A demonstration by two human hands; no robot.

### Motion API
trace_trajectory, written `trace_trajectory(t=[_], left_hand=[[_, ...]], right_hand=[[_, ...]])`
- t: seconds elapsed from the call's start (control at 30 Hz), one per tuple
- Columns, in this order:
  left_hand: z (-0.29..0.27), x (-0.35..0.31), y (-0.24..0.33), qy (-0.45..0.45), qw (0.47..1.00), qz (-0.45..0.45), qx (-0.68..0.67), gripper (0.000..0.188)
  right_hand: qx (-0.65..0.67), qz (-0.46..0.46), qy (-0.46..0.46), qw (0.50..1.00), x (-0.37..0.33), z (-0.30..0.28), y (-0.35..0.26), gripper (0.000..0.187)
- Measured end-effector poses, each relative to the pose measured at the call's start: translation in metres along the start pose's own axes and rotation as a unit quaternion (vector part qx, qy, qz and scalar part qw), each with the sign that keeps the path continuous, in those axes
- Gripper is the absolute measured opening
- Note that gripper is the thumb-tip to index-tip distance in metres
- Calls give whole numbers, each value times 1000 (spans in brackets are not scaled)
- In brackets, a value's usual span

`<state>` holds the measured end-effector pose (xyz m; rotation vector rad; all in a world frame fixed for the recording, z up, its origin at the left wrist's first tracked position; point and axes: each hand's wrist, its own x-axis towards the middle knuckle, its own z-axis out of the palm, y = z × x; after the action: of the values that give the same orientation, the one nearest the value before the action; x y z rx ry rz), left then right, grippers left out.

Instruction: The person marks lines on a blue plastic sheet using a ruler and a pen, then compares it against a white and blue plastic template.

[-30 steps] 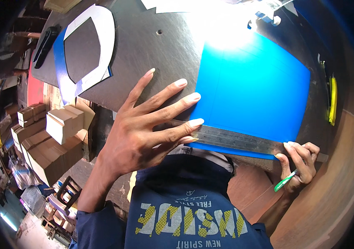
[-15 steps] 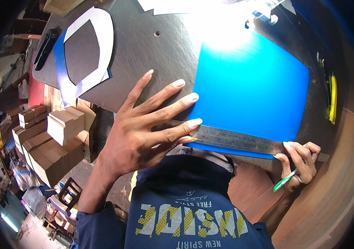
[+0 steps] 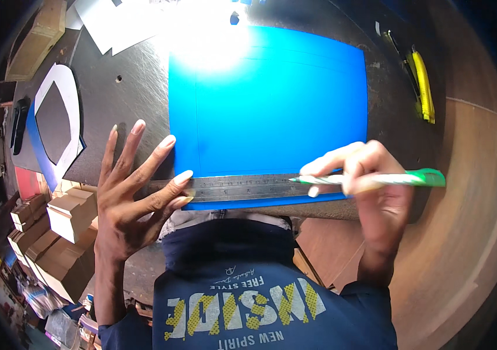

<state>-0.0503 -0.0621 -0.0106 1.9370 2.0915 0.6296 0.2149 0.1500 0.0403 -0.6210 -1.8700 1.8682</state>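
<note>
A big blue sheet (image 3: pixel 272 105) lies flat on the dark metal table (image 3: pixel 137 87), right in front of the person. A steel ruler (image 3: pixel 242 188) lies across the sheet's near edge. The left hand (image 3: pixel 129 198) is spread wide, with 2 fingertips pressing the ruler's left end down. The right hand (image 3: pixel 371 186) pinches a green pen (image 3: pixel 377 178), its tip touching the ruler's top edge near the middle. Thin lines already show on the sheet near the left side and far edge. The near line looks only begun. A yellow knife (image 3: pixel 423 84) lies untouched, far right.
</note>
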Motion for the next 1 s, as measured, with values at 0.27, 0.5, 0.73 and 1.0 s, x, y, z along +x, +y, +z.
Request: trace_trajectory(t=[0.27, 0.5, 0.73, 1.0], left_hand=[[0, 0, 0, -2, 1000, 0, 14, 39], [1, 1, 0, -4, 1000, 8, 18, 39], [1, 0, 2, -5, 1000, -4, 14, 35], [-1, 2, 3, -2, 1000, -5, 16, 35]], right_hand=[[-119, -19, -23, 992, 12, 7, 16, 20], [-122, -112, -35, 986, 9, 2, 39, 24], [-124, -123, -48, 983, 8, 0, 43, 24], [-132, -128, -50, 982, 11, 1, 40, 23]])
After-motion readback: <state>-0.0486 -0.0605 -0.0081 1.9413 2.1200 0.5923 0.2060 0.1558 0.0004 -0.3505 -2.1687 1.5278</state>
